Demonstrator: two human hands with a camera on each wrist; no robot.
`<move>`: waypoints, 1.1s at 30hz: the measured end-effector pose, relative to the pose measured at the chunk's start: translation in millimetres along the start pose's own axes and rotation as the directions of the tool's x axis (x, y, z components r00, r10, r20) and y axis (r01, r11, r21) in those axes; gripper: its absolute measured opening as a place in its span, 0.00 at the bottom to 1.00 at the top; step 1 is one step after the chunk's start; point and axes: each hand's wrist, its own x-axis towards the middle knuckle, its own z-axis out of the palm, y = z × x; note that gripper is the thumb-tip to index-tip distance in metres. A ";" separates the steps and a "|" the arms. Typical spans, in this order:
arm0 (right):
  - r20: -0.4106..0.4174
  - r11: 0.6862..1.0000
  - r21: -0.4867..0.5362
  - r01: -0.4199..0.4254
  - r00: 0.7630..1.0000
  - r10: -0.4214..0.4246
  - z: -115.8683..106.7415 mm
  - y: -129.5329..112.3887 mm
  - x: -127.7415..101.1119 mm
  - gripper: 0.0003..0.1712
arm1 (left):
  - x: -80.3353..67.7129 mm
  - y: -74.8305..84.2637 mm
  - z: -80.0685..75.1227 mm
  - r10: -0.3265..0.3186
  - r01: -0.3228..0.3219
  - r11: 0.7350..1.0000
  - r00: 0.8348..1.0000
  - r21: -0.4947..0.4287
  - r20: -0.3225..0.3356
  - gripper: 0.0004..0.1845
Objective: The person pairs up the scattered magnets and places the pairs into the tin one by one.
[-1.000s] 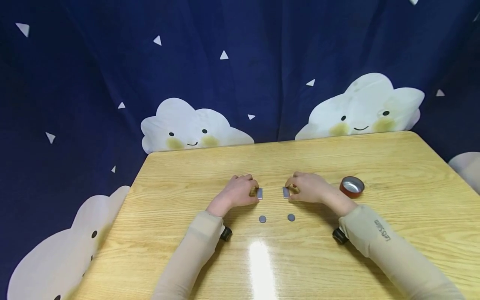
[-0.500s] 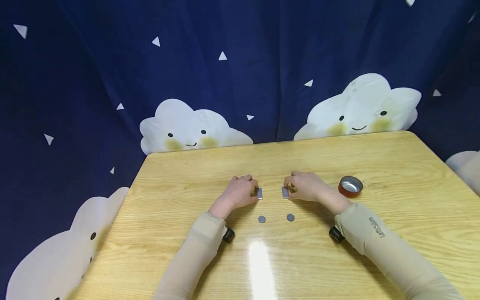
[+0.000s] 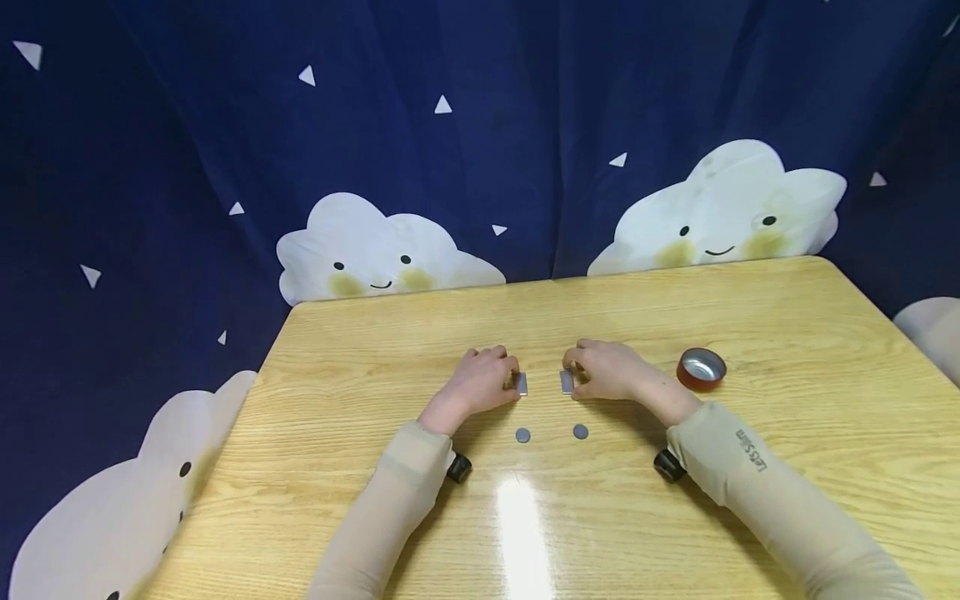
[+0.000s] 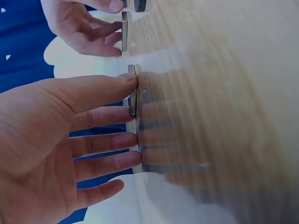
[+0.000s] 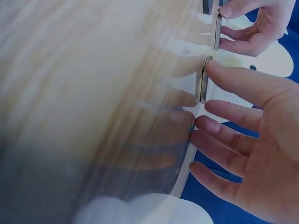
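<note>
On the wooden table my left hand (image 3: pixel 480 383) pinches a small, thin grey rectangular plate (image 3: pixel 522 383) that lies flat. The left wrist view shows the thumb and index finger at this plate (image 4: pixel 133 95), the other fingers spread. Opposite, my right hand (image 3: pixel 611 371) pinches a matching grey rectangular plate (image 3: pixel 566 382) between thumb and index finger. That plate (image 5: pixel 202 86) lies flat in the right wrist view too. A narrow gap separates the two plates. Nearer to me lie two round grey discs, a left disc (image 3: pixel 522 435) and a right disc (image 3: pixel 581 432).
A round red tin (image 3: pixel 701 369) with a silvery inside stands beyond my right wrist. The wooden table (image 3: pixel 360 350) ends at a dark blue curtain (image 3: pixel 525 125) with white clouds. Black wrist cameras sit under both sleeves.
Both hands have slid slightly inward with their plates, so the gap between the plates is a little narrower. The discs and the tin have stayed in place; the view has shifted slightly.
</note>
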 end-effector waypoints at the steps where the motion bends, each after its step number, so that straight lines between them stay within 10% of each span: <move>1: -0.002 1.000 0.002 0.005 1.000 -0.005 0.0 -0.3 0.4 0.22 | -0.2 0.3 -0.4 -0.001 0.001 1.000 1.000 0.001 -0.001 0.19; 33: -0.060 0.992 0.080 0.093 0.994 -0.088 0.0 -8.5 11.4 0.13 | 8.8 4.4 -3.3 0.090 -0.087 0.984 0.996 -0.153 0.011 0.07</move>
